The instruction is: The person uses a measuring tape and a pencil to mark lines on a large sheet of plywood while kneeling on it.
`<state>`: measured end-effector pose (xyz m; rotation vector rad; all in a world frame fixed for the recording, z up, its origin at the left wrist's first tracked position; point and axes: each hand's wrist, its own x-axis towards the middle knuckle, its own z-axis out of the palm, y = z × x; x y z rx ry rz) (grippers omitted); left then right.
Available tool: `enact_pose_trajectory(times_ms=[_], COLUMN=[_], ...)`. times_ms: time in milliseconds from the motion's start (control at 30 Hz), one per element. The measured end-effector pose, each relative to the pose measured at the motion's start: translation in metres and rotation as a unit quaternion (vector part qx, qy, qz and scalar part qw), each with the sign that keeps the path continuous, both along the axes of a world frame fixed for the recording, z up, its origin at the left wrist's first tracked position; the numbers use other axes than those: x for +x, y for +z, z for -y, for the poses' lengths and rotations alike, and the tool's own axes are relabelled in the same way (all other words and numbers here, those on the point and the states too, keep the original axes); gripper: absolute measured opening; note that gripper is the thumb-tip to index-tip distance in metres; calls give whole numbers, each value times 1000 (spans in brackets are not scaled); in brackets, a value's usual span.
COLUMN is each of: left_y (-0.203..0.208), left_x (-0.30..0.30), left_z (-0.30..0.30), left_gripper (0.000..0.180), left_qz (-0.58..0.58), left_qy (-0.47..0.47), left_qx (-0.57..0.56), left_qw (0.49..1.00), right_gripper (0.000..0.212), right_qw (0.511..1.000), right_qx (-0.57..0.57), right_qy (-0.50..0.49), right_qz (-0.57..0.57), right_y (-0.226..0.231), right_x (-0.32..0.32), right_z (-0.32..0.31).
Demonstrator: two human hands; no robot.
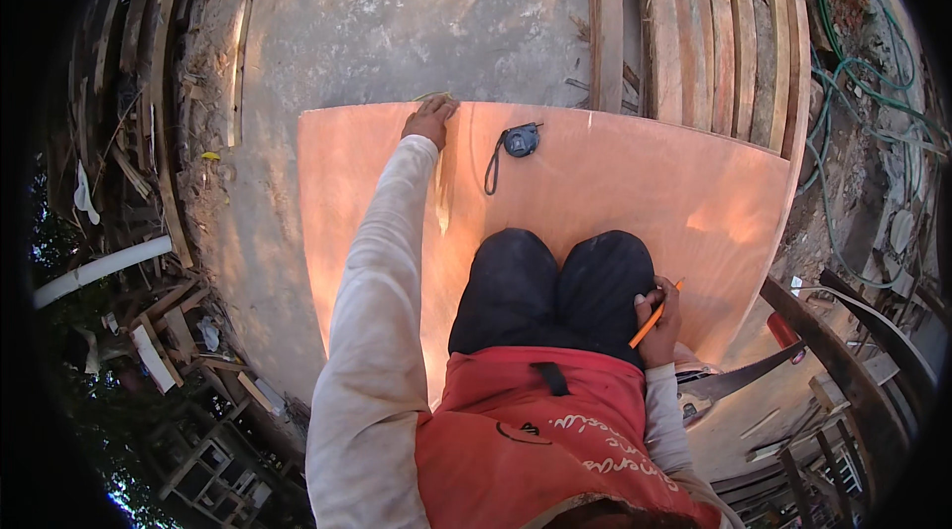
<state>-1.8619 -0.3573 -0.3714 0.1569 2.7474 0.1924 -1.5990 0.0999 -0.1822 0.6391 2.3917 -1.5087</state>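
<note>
Your left hand touches the far edge of the plywood sheet, grip unclear, your right hand holds a pencil toward its near side, and a shifting knee could jolt the tape measure off that far edge.

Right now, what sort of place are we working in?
Probably an outdoor woodworking or building yard: long stacked planks, a large plywood sheet and a tape measure suggest it.
</note>
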Motion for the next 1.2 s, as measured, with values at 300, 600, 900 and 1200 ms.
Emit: enact_pose_trajectory(times_ms=[300, 600, 900, 1200], left_y=[-6, 1, 101, 13], left_x=[-11, -17, -1, -11], left_z=[-9, -19, -12, -16], left_gripper=[46, 14, 33, 62], left_qz=[-41, 0, -207, 76], left_qy=[128, 269, 407, 326], left_qx=[86, 129, 676, 98], left_qw=[987, 954, 579, 937], right_gripper=[42, 42, 41, 41], right_qw=[1000, 1000, 1000, 1000], right_qx=[-6, 3, 7, -27], right_qy=[-5, -6, -1, -14], right_qz=[-12, 5, -7, 1], right_y=[-5, -3, -5, -7], right_x=[4, 0, -3, -3], right_z=[-3, -2, -2, -2])
